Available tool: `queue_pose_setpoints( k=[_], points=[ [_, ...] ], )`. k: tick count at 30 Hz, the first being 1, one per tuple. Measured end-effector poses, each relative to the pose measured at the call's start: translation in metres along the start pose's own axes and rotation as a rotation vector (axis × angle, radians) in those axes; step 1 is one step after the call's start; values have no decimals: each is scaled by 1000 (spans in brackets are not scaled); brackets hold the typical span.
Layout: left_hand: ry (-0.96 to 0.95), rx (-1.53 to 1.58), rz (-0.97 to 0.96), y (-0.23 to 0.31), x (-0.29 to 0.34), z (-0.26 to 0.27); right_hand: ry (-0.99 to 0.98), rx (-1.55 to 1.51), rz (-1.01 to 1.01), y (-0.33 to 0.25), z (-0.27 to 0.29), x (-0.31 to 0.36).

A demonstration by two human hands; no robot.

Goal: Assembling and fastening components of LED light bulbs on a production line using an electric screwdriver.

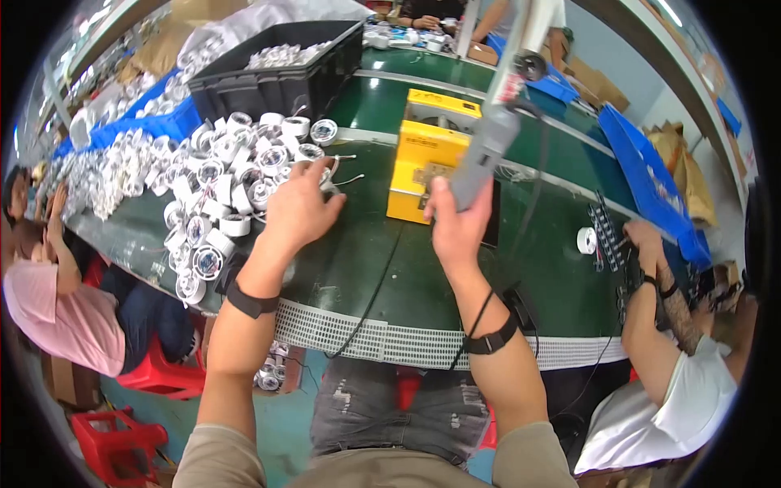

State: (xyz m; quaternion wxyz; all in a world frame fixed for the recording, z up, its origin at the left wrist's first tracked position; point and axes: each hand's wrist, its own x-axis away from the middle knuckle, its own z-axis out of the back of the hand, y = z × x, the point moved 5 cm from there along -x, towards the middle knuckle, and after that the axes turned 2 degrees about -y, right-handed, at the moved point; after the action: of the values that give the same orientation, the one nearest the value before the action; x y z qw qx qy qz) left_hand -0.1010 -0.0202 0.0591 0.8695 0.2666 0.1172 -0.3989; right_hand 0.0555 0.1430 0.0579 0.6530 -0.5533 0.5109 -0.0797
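Note:
My left hand reaches over the right edge of a heap of round white plastic housings with electronics and thin wires. Its thumb stands apart from the fingers, and the fingertips are at the nearest housings; no part is clearly gripped. My right hand is wrapped round a grey corded electric screwdriver, whose upper part is blurred and tilts up to the right. Just left of this hand stands a yellow box-shaped screw feeder with an open top and a brass-coloured fitting in front.
A black bin of small white parts and a blue tray stand behind the heap. A black cable crosses the green table. At right, a co-worker's hands are beside black strips; another person sits left.

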Motion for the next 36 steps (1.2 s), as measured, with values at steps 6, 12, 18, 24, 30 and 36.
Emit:
queue_pose_setpoints(
  k=[6, 12, 18, 24, 30, 36],
  points=[
    [15, 144, -474, 55, 7, 15, -23, 176, 49, -8, 5, -3],
    [-628, 306, -643, 81, 29, -20, -40, 207, 68, -6, 4, -6],
    [-653, 353, -648, 82, 32, -41, -61, 219, 91, -3, 3, -8],
    [-672, 414, -717, 82, 29, -42, -68, 227, 30, -10, 8, -10],
    [-770, 476, -562, 73, 27, -45, -39, 191, 71, -11, 8, -10],
    [-768, 420, -674, 78, 31, -45, -55, 235, 15, -1, 6, -7]
  ],
)
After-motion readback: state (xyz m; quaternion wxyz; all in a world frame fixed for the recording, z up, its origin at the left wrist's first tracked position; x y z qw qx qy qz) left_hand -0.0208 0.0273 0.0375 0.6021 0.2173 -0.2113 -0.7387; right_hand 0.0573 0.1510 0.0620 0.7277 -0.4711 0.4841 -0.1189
